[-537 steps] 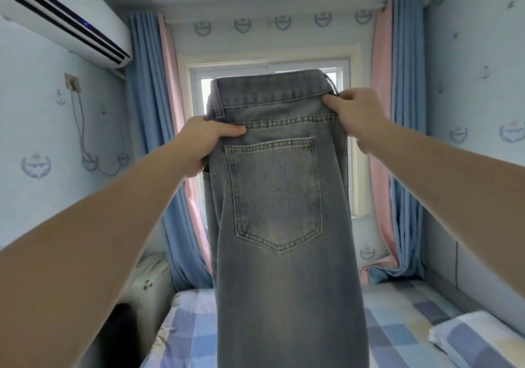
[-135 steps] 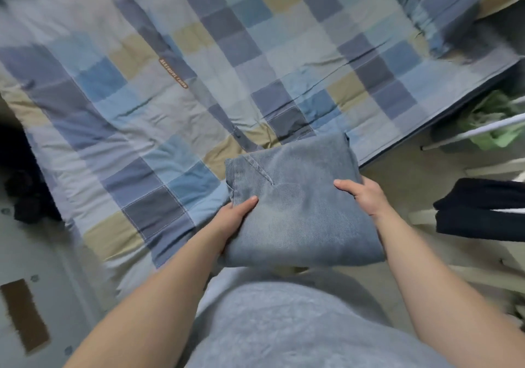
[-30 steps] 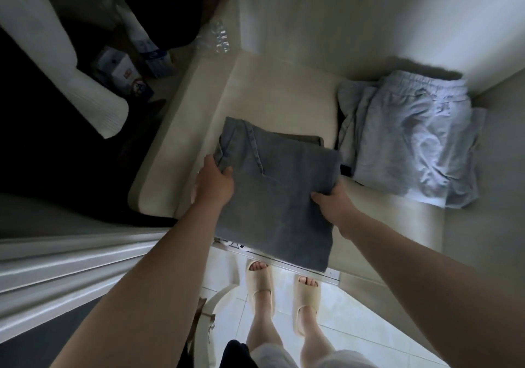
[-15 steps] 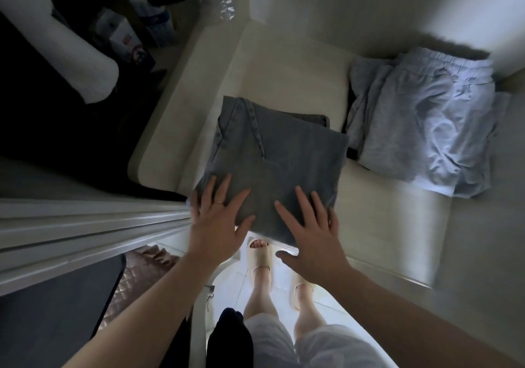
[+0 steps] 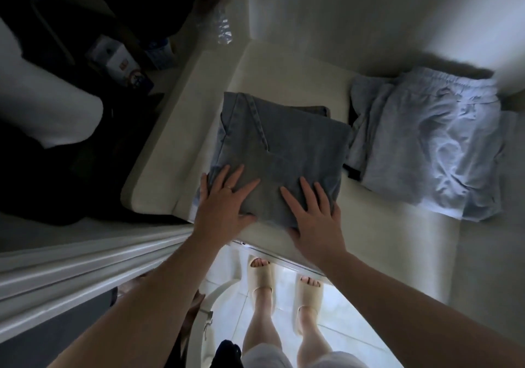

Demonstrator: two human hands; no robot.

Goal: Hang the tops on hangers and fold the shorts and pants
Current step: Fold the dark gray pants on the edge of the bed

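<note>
Pale cream wardrobe shelf (image 5: 284, 66) is carrying the folded jeans (image 5: 284, 146), which are sitting slightly deeper on it than half a second ago, when their near edge was reaching the very front lip. A second ago both hands were gripping the bundle's sides. Now the left hand (image 5: 224, 205) is lying flat on the near left corner and the right hand (image 5: 315, 219) on the near right corner, fingers straight and spread, pressing down. The jeans are showing as a squarish, faded blue-grey bundle, with a stitched seam running diagonally across the top layer and a lower layer peeking out at the far edge. Grey sweat shorts (image 5: 426, 146) are lying just beside them on the right.
</note>
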